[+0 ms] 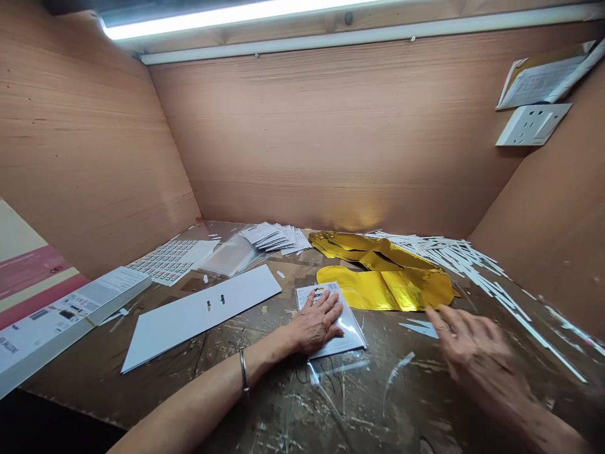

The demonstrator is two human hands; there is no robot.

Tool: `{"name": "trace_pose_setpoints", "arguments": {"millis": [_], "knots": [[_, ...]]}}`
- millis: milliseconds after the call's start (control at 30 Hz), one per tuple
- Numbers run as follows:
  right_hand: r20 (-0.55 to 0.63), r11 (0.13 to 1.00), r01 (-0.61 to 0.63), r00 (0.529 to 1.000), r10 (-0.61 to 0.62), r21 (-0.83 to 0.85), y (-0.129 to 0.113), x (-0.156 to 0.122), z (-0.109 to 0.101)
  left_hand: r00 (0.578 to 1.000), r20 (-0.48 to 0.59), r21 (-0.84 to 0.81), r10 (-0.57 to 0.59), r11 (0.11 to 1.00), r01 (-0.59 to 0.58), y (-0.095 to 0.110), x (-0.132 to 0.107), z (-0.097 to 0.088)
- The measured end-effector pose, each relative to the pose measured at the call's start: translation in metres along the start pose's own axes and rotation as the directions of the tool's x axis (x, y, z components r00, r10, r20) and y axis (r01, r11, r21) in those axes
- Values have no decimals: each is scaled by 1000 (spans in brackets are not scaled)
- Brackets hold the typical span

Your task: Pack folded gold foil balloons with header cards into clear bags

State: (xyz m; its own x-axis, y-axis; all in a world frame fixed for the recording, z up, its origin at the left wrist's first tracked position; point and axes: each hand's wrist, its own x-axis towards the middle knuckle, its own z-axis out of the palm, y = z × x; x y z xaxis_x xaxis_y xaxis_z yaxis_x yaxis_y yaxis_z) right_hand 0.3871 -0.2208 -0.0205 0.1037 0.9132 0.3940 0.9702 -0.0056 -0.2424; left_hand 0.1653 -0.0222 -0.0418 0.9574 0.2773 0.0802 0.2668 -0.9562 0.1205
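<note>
**A:** We're live inside a plywood booth (331, 139), strip light (236, 16) overhead, socket (533, 124) up on the right, and a scarred bench (406, 403) carrying the lot!

**B:** And it's a crowded bench! Box (47, 315) at far left, then a slotted white board (201, 318), sticker sheets (163, 261) and a fanned stack of cards (269, 236) toward the back.

**A:** Gold foil (385, 277) heaped mid-bench, white strips (454, 265) drifting down the right! It all looks spread out to stay within arm's reach.

**B:** Front and centre, just below the foil, there's the packet (350, 334), a card in a clear bag.

**A:** The left hand (314, 323) lies flat on it, fingers spread, not gripping, bangle (243, 369) on the wrist. That palm seems to be pinning the slippery bag in place!

**B:** The right hand (472, 343) is blurred, fingers apart, apparently empty, just beside a white scrap (418, 328).
</note>
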Motion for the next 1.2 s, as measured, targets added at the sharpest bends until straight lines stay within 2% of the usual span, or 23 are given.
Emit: {"name": "trace_pose_setpoints", "arguments": {"millis": [33, 67, 133, 200, 233, 267, 333, 400, 467, 567, 667, 800, 867, 967, 1067, 1133, 1200], "knots": [[-25, 995, 73, 997, -75, -60, -1, 8, 5, 1000, -13, -9, 15, 1000, -15, 2, -1, -3], [5, 976, 198, 980, -198, -96, -6, 16, 11, 999, -27, -23, 23, 999, -24, 3, -3, -7], [88, 894, 434, 900, -427, -112, -22, 27, 22, 998, -46, -64, 31, 997, -34, 8, -10, -16], [145, 840, 542, 834, -533, -33, -39, 33, 32, 998, -35, -117, 51, 992, -55, 13, -20, -25], [151, 837, 548, 826, -544, 17, -46, 35, 35, 997, -16, -146, 74, 986, -76, 16, -26, -29], [140, 849, 524, 837, -528, 68, -51, 36, 38, 995, 9, -173, 101, 980, -98, 18, -32, -32], [124, 890, 413, 890, -440, 192, -57, 36, 42, 986, 63, -225, 154, 965, -136, 23, -44, -37], [146, 923, 216, 951, -273, 319, -60, 37, 46, 979, 92, -273, 182, 950, -151, 25, -52, -39], [202, 924, -3, 976, -80, 383, -63, 40, 49, 978, 98, -323, 185, 935, -145, 25, -56, -37], [265, 911, -212, 957, 119, 355, -69, 46, 54, 994, 16, -445, 107, 891, -88, 21, -56, -26], [287, 907, -304, 932, 220, 293, -73, 52, 58, 994, -107, -579, 9, 812, -70, 15, -54, -9], [333, 854, -434, 881, 336, 287, -72, 55, 62, 988, -153, -646, -24, 759, -82, 11, -55, 4], [354, 759, -502, 857, 373, 415, -71, 56, 66, 987, -162, -623, -21, 777, -86, 12, -56, 3], [424, 507, -589, 807, 411, 629, -68, 58, 71, 982, -186, -532, 12, 839, -111, 15, -58, -1], [556, 292, -658, 747, 364, 694, -67, 60, 73, 970, -244, -403, 1, 909, -102, 16, -64, -3], [614, 203, -681, 727, 308, 704, -67, 60, 70, 960, -281, -289, 0, 954, -85, 15, -70, -2], [613, 145, -668, 734, 291, 730, -67, 59, 67, 950, -299, -140, 87, 981, -133, 16, -74, -2]]}}
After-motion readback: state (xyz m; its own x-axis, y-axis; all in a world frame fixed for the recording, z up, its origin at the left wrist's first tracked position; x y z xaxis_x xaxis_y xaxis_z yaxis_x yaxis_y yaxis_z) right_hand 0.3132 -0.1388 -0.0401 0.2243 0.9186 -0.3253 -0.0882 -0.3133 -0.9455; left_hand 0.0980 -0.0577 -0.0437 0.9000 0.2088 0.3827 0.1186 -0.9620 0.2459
